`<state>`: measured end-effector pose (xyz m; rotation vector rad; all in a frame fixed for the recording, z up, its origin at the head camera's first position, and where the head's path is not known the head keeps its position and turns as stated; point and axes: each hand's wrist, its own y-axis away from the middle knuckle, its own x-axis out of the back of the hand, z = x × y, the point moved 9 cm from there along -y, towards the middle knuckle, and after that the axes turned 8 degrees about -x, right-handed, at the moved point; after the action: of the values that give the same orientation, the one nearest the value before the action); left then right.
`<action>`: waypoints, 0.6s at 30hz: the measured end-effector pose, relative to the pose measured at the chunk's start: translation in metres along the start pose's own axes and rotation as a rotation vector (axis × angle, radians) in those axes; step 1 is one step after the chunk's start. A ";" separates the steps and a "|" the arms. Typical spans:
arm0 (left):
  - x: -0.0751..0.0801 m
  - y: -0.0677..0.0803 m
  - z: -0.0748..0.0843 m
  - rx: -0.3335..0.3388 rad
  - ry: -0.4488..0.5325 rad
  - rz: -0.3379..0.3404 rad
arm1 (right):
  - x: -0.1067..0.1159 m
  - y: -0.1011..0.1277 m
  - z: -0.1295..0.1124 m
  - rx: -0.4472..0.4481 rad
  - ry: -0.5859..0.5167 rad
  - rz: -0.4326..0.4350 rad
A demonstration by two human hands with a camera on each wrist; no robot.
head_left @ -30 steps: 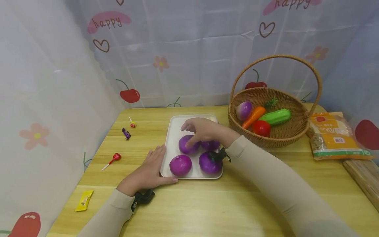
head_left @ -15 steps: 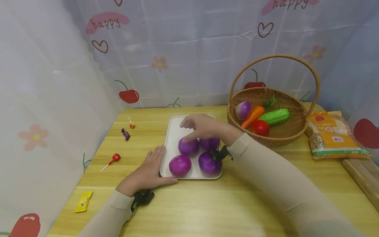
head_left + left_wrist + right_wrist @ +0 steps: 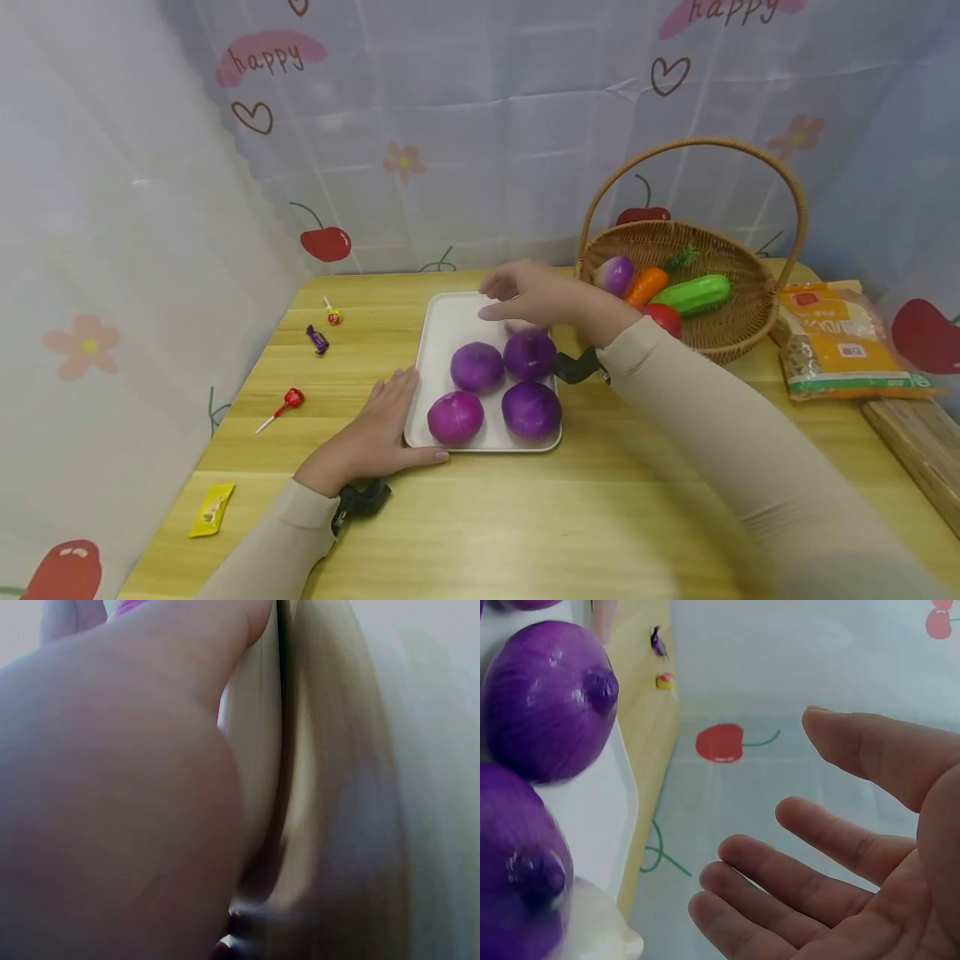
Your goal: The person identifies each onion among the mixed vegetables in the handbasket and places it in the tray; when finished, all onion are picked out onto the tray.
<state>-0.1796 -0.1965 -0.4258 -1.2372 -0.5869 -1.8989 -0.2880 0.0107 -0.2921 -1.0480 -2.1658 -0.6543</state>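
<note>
Several purple onions, one of them the redder onion (image 3: 456, 418) at front left, sit in a white tray (image 3: 448, 321). Behind them, partly covered by my right hand, lies a pale bulb (image 3: 600, 926) with a short pointed tip. My left hand (image 3: 378, 429) rests flat at the tray's front left corner, fingers along the left side and thumb along the front edge. Over the tray's far right part hovers my right hand (image 3: 543, 293), holding nothing. Its fingers (image 3: 780, 881) are spread and slightly bent in the right wrist view.
A wicker basket (image 3: 738, 337) with a carrot, a green vegetable, a tomato and a purple-white turnip stands at back right. Beside it are a grain bag (image 3: 843, 346) and a wooden board (image 3: 918, 446). Lollipops and wrapped candies, including a yellow packet (image 3: 212, 510), lie along the left.
My right hand has lifted off the middle onion and moved back and to the right, uncovering the onions. The left hand stays at the tray corner.
</note>
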 end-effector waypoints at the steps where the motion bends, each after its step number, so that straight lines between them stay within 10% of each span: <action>1: 0.000 0.000 0.000 0.000 -0.001 0.000 | 0.003 0.001 0.001 0.004 0.003 0.006; 18: 0.001 0.001 0.002 -0.005 -0.007 0.003 | 0.053 0.025 0.036 -0.063 0.019 0.101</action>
<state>-0.1781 -0.1965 -0.4242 -1.2480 -0.5844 -1.8946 -0.3044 0.0745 -0.2741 -1.1716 -2.0729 -0.6862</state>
